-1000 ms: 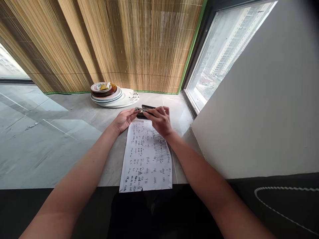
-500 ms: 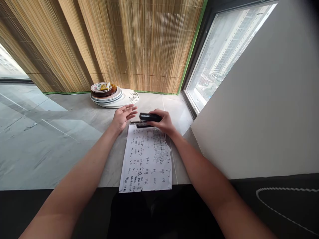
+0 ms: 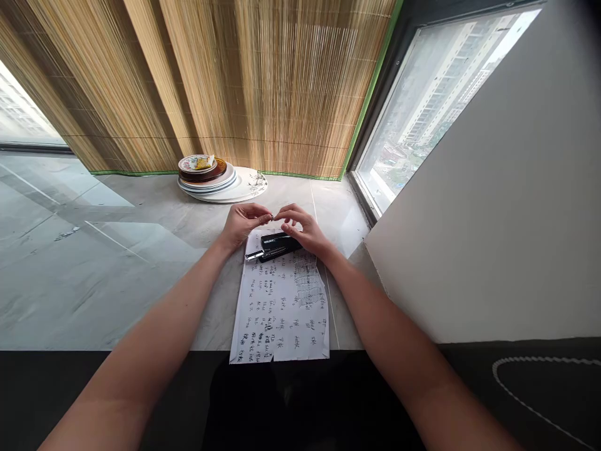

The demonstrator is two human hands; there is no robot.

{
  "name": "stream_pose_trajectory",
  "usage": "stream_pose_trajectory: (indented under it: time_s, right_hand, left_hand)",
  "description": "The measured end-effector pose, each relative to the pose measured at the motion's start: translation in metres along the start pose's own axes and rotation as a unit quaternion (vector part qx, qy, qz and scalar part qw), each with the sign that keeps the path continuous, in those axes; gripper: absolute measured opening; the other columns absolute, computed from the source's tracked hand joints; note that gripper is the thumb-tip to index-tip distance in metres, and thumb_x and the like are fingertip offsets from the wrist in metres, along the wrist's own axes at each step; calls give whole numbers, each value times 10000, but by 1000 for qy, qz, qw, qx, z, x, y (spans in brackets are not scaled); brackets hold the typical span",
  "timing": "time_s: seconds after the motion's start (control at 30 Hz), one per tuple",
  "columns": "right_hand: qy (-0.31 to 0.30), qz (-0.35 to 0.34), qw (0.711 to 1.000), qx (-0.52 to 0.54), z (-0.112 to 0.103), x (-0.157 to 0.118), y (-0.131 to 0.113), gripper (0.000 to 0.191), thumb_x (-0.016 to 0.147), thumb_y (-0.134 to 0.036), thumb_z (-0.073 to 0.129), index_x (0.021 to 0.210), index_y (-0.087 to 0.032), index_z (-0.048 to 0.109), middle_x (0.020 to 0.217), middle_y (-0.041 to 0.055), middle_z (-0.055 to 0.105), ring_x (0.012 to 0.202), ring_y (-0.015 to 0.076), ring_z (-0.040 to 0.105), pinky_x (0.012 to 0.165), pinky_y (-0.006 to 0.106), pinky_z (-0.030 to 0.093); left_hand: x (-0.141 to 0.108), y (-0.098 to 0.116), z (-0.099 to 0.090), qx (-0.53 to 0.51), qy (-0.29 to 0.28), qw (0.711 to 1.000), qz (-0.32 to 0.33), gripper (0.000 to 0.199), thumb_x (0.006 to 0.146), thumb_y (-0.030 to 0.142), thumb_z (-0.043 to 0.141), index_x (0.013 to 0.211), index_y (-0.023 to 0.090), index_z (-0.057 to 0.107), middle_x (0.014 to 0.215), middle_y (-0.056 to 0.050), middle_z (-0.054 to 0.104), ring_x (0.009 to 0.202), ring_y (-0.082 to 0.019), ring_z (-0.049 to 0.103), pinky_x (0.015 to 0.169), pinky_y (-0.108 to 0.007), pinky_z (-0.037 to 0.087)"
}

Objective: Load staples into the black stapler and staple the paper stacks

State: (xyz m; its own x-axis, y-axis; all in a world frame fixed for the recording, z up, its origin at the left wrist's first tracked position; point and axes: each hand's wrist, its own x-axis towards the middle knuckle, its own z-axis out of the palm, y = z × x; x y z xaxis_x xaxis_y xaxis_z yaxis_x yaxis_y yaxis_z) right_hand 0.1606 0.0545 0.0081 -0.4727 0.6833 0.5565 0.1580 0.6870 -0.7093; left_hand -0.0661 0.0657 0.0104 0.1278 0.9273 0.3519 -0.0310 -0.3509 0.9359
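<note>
A black stapler [image 3: 277, 245] lies on the upper part of a handwritten sheet of paper [image 3: 282, 307], its metal end pointing left. My left hand [image 3: 243, 222] is closed in a pinch above the sheet's top edge, with a tiny dark piece at its fingertips, too small to name. Close to that piece are the fingertips of my right hand [image 3: 300, 227], which is just above the stapler's right end with its fingers apart.
Stacked plates [image 3: 206, 178] stand on a larger oval plate [image 3: 246, 185] behind my left hand. A bamboo blind [image 3: 263, 88] hangs along the back. A white wall [image 3: 493, 207] and a window are at the right. A twisted cord [image 3: 526, 401] lies at the lower right.
My right hand has let go of the stapler, which now lies on the paper. My left hand has closed into a pinch, and the hands have come together. The view has shifted slightly.
</note>
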Motion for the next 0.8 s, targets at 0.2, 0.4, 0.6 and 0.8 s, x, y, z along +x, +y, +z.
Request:
stream_pose_trajectory:
  time_s: [0.2,0.4,0.6,0.8]
  right_hand:
    - [-21,-22,999,18,3,1,-3,336,1053,-494,597,1291,-295,725,1272,65,694,1030,184,658,875,335,551]
    - [-5,-28,999,30,3,2,-4,280,1057,-437,606,1261,-292,734,1239,49,736,1003,175,671,833,323,538]
    - [1,-7,1000,30,3,2,-4,273,1048,-434,616,1234,-291,755,1230,44,755,1023,177,689,833,320,537]
    - [14,10,1000,18,5,2,-2,273,1028,-440,641,1223,-305,775,1241,38,782,1064,195,707,841,339,557]
  left_hand:
    - [0,2,-1,7,10,1000,17,352,668,466,988,791,186,814,781,-68,757,715,-180,664,691,-313,540]
    - [1,1,0,-6,1,1000,5,373,662,478,994,801,186,809,774,-62,744,662,-156,630,638,-295,518]
    - [1,-2,-4,-3,-11,1000,25,333,704,452,982,810,186,811,769,-51,733,671,-142,615,629,-279,493]
    - [1,0,-1,-17,10,1000,-7,462,629,533,1003,832,172,797,797,-68,736,690,-167,641,660,-308,517]
